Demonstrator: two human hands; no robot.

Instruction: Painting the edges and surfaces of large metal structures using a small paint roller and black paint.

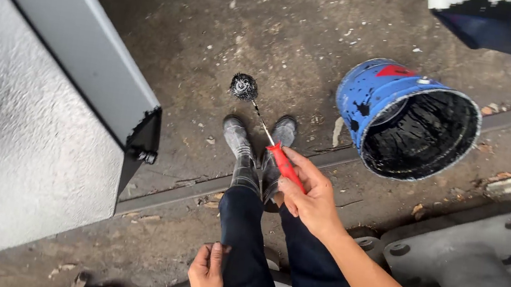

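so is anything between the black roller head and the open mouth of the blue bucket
Nothing visible. The roller, held by its red handle in the right hand, hangs above bare ground left of the bucket, whose mouth lies tipped and uncovered.

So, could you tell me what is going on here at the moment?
A person stands on a dirty concrete floor, looking down at their own boots. The right hand holds a small paint roller by its red handle, its black-coated head hanging above the floor ahead of the boots. The left hand rests against the left thigh, holding nothing. A blue bucket, black with paint inside, lies tipped on its side to the right. A grey panel stands on the left.
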